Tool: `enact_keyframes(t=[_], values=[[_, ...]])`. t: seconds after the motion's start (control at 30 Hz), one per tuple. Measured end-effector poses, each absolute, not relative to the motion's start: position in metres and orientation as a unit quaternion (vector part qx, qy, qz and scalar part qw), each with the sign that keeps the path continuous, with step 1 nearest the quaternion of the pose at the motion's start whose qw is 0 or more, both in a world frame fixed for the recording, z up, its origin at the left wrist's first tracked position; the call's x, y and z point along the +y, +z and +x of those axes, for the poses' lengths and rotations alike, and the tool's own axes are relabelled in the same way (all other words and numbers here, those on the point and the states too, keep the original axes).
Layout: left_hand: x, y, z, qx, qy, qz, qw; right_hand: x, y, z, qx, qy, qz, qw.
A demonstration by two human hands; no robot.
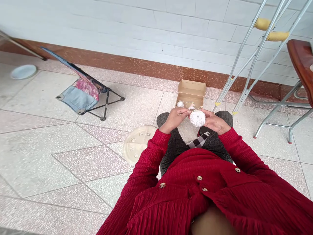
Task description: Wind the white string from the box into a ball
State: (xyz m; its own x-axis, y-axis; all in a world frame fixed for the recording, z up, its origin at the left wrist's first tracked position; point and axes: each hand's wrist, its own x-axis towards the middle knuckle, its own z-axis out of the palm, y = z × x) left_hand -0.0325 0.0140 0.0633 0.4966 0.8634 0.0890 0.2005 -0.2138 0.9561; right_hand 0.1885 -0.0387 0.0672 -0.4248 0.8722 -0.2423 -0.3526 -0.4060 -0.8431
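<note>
Speckled floor (66, 163) meets a white wall (146, 29); a folding chair (84, 98) stands left, crutches (277, 36) right, an open box (192, 86) ahead. Between our knees (223, 118), our left hand (174, 118) and right hand (217, 122) together hold a yarn ball (197, 119).

A ball (197, 118) sits between the left hand (178, 117) and right hand (215, 122), right of centre. Just above, a box (192, 87) on the floor (129, 98) holds yarn (180, 104). Folding chair (81, 98) left; crutches (254, 58) upper right, wall (156, 19) behind.
</note>
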Motion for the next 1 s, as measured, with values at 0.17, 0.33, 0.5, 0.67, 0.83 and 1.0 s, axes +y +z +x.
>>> enact_keyframes(t=[0.17,0.33,0.5,0.67,0.83,1.0], values=[[0.003,0.041,-0.028,0.376,0.276,0.703,0.537,-0.025,0.085,0.194,-0.356,0.675,-0.390,0.516],[-0.013,0.041,-0.025,0.361,0.239,0.712,0.553,-0.003,0.086,0.198,-0.381,0.528,-0.486,0.583],[-0.017,0.057,-0.024,0.343,0.233,0.746,0.520,0.007,0.058,0.196,-0.458,0.405,-0.560,0.559],[-0.003,0.070,-0.031,0.342,0.259,0.786,0.445,-0.005,0.029,0.192,-0.566,0.360,-0.600,0.436],[0.019,0.074,-0.040,0.371,0.297,0.784,0.399,-0.026,0.032,0.184,-0.523,0.590,-0.497,0.362],[0.024,0.059,-0.037,0.390,0.344,0.715,0.468,-0.038,0.056,0.180,-0.448,0.702,-0.390,0.393]])
